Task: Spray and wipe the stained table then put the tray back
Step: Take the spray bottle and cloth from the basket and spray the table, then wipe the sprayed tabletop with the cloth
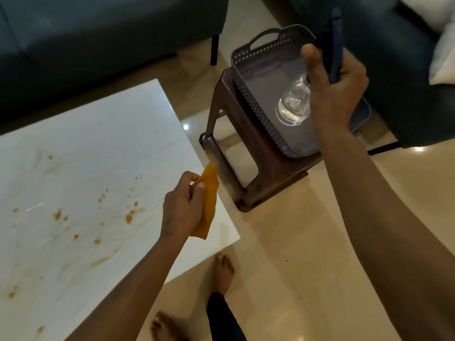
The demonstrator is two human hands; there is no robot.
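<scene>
under the right hand (337, 82) a grey tray (256, 77) sits on a brown stool (236, 153), beside a dark sofa (73, 40). open floor (307, 230) lies between stool and white table (98, 156), stained orange left of the left hand (182, 207). left hand grips an orange cloth (209, 200) over the table's edge; right hand is clamped round a clear spray bottle (295, 102), raised above the tray.

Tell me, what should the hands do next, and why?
Probably bring the right hand with its blue spray bottle over the table and spray. The orange stains are unwiped, and the left hand already grips the orange cloth.
</scene>
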